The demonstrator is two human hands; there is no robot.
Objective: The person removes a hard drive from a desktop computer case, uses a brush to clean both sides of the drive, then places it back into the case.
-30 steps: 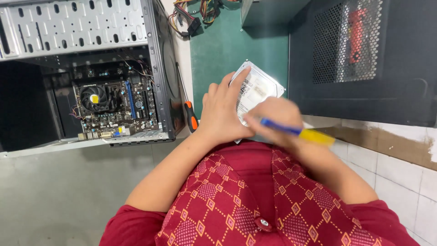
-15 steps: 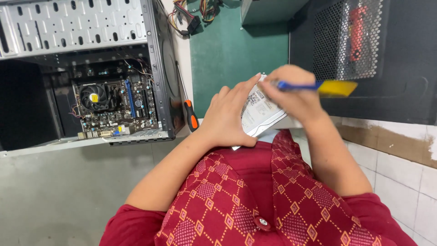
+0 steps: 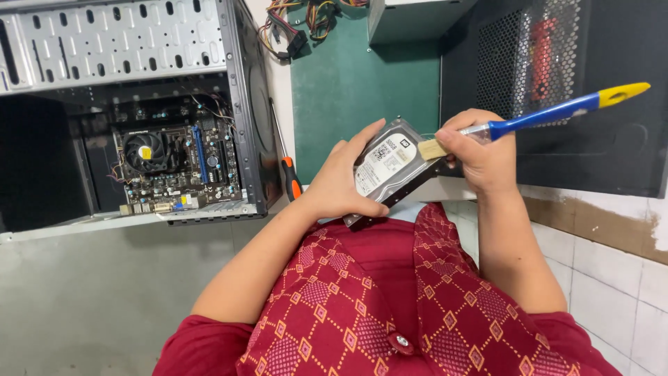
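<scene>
Green matting (image 3: 348,90) covers the bench top, with white wall tiles (image 3: 612,278) seen lower down to the right of it, so pretty much a typical repair corner. A hard drive (image 3: 390,167) is held up over the near edge of that mat, roughly in the middle of the view, label side up and tilted. It's gripped by the left hand (image 3: 341,184), with the thumb laid along the near edge and the fingers curled around the far side, so the hand is clamped on the drive. The right hand (image 3: 483,153) is closed around a paintbrush (image 3: 529,118) with a blue handle and yellow tip; the pale bristles are pressed against the right end of the drive.

Left of the drive, an open computer case (image 3: 139,111) is laid on its side, and the motherboard (image 3: 181,167) with its round cooler fan (image 3: 146,152) can be seen inside. Between the case and the drive, a screwdriver (image 3: 289,174) with an orange and black handle is left lying on the mat edge. Beyond the drive, a bundle of coloured cables (image 3: 292,28) is piled up. To the right of the drive, a second black case (image 3: 577,90) with a mesh panel is stood right behind the brush hand. Below the drive, much of the view is blocked by a red patterned shirt (image 3: 390,306).
</scene>
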